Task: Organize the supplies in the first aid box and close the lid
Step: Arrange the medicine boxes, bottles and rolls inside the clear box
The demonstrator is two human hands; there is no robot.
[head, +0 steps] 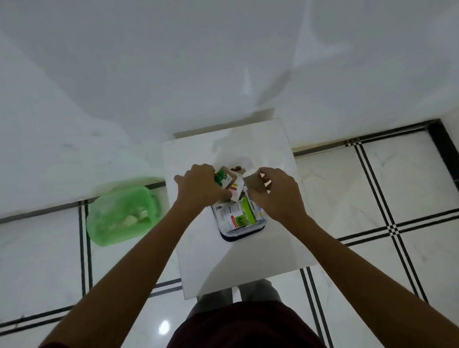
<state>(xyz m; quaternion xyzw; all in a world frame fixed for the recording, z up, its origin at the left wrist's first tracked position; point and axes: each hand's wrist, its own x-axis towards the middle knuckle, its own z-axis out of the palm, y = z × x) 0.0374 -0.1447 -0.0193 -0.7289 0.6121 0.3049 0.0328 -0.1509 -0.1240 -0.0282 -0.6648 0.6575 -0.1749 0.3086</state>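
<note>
A clear first aid box (238, 232) with a dark rim sits on a small white table (252, 256), lid off and not in view. Inside it lie several cartons, among them a green and white one (246, 215). My left hand (197, 188) grips a bunch of small medicine boxes (230, 183), green, white and brown, held over the far end of the box. My right hand (276, 193) holds a brown roll (254, 182) just right of them, also above the box.
A green plastic basket (120, 214) with some white items stands on the tiled floor to the left of the table. A white wall rises behind. My legs are at the table's near edge.
</note>
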